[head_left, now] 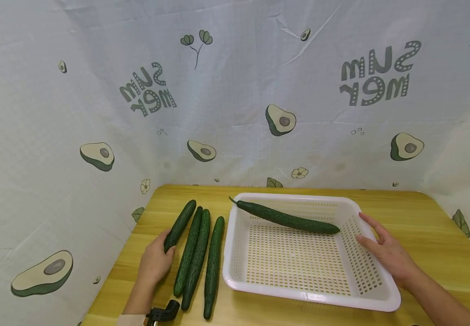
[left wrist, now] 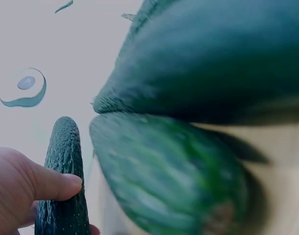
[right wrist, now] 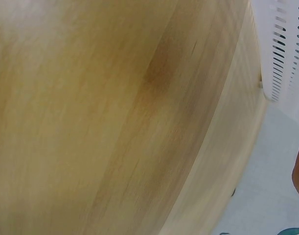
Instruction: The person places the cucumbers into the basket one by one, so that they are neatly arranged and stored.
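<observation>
The work looks to be at an early stage: of 5 cucumbers in view, 1 lies in the white basket and 4 are outside it. The cucumber in the basket (head_left: 285,219) runs along the far side, its stem end over the rim at the far left corner and its blunt tip near the right wall; the rest of the basket's (head_left: 292,295) perforated floor is bare.

The 4 others are at the left of the bench (head_left: 434,237). The leftmost cucumber (head_left: 181,222) is in the grasp of the left hand (head_left: 156,259), whose thumb lies across it with fingertips on the far side; I cannot tell whether it is lifted off the surface. Next to it, a pair of cucumbers (head_left: 189,253) lie side by side and seem to touch, and a single cucumber (head_left: 214,269) lies just apart from them, near the basket's left wall.

The right hand (head_left: 395,260) grips the basket's right wall, thumb on the inside. The right wrist view catches only a sliver of that hand, so how firm the hold is cannot be judged.
</observation>
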Demonstrator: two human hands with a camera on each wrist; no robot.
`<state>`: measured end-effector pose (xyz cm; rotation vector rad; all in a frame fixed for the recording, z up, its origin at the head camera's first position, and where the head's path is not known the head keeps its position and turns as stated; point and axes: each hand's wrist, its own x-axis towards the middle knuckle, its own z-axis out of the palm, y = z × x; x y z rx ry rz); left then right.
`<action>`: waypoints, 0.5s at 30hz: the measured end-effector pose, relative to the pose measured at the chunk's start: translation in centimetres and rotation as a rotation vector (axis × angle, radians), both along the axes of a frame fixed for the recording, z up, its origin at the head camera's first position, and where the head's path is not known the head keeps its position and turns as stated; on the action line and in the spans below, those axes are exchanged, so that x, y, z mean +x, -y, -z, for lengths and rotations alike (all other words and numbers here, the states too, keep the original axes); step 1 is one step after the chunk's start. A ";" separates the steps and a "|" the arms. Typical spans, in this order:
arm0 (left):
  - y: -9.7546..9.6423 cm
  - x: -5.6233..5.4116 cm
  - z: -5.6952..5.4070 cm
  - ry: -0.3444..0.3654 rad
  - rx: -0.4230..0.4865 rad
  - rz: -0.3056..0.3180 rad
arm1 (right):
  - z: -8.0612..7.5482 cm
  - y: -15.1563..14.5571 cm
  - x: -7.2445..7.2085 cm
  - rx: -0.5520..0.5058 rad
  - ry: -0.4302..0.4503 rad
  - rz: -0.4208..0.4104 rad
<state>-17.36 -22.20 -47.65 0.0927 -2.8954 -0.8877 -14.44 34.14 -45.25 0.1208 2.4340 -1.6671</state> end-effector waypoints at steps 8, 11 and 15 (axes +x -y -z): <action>-0.7 -0.1 -1.6 -0.077 0.012 0.045 | 0.0 -0.1 0.0 -0.015 -0.003 -0.004; -1.0 -0.2 -2.1 -0.110 0.025 0.064 | 0.0 -0.1 0.0 -0.021 0.001 -0.003; -1.4 -0.3 -2.7 -0.150 0.028 0.086 | 0.0 -0.1 0.0 -0.030 0.003 -0.003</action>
